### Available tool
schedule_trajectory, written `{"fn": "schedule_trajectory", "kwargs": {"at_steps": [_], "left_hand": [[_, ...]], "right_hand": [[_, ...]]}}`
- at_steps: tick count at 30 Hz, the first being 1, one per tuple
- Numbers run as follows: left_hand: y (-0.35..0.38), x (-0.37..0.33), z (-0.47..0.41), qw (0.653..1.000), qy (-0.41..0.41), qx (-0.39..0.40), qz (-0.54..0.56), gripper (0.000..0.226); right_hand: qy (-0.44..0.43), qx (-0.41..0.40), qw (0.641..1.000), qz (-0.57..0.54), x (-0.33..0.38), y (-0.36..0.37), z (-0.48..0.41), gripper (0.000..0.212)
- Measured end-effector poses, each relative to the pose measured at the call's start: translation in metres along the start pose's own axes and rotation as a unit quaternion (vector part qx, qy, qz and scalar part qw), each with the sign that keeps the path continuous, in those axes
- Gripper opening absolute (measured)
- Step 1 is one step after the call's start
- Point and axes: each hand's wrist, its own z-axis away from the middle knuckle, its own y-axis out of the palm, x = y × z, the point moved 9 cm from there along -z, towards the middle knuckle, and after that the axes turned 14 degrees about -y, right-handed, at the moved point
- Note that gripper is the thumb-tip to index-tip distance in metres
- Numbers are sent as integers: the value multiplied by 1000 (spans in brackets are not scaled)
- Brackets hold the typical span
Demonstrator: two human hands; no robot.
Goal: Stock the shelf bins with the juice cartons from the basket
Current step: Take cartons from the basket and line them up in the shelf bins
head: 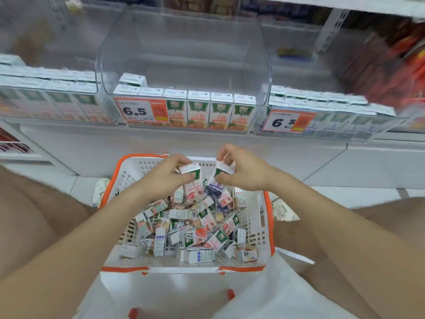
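Note:
A white basket with an orange rim [264, 229] sits on the floor between my knees, holding several loose juice cartons [190, 233]. My left hand [165, 178] grips a pink-and-white carton [194, 183] above the far end of the basket. Beside it, my right hand [241, 169] grips a carton with a blue fruit picture [217, 188]. Straight ahead stands a clear shelf bin [184, 65] with a front row of orange juice cartons [220, 113] and much room above them.
A clear bin on the left [57, 88] holds pink cartons; one on the right [333, 116] holds blue ones. Price tags reading 6.5 [141, 110] hang on the bin fronts. Red packets [391, 65] fill the far right shelf. A shoe [101, 189] is left of the basket.

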Motion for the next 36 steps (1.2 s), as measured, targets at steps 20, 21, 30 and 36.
{"fn": "schedule_trajectory", "kwargs": {"at_steps": [20, 21, 30, 36], "left_hand": [[27, -190, 72, 935, 322, -107, -103, 36], [34, -204, 73, 925, 337, -123, -126, 37], [104, -296, 58, 868, 405, -187, -215, 33], [142, -312, 27, 879, 404, -134, -214, 27]], "right_hand": [[23, -283, 959, -15, 28, -232, 83, 22], [28, -304, 952, -9, 19, -248, 95, 19], [83, -435, 868, 224, -71, -352, 176, 34], [106, -268, 892, 349, -114, -345, 145, 50]]}}
